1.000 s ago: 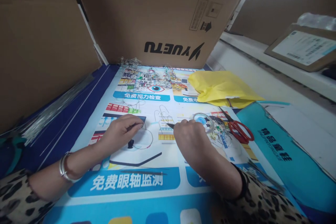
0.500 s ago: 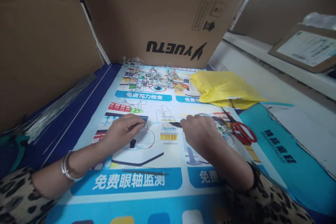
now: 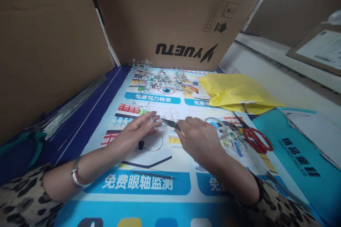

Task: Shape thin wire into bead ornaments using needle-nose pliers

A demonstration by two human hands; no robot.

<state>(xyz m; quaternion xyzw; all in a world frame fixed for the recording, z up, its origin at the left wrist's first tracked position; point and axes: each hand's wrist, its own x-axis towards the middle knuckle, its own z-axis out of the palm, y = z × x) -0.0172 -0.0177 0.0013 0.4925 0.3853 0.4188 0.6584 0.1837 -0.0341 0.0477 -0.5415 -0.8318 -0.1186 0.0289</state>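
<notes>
My left hand (image 3: 138, 129) lies low on the printed poster (image 3: 149, 181), its fingertips pinched on the end of a thin wire loop (image 3: 156, 145) that curves toward me over the poster. My right hand (image 3: 201, 138) is closed round small pliers (image 3: 170, 123) with a yellow grip. The dark jaws of the pliers point left and meet the wire right at my left fingertips. A silver bangle sits on my left wrist. Both sleeves are leopard print.
A big YUETU cardboard box (image 3: 183, 17) walls off the back, and another cardboard panel (image 3: 48, 42) the left. Straight wire rods (image 3: 71, 104) lie at the left. Bent wire pieces (image 3: 160, 78), a yellow bag (image 3: 237, 92), red scissors (image 3: 257, 140) and a tape roll (image 3: 217, 126) lie beyond and right.
My right hand has swung the pliers left until their tips reach the wire at my left fingertips. My left hand shifted slightly forward. The view moved a little to the left.
</notes>
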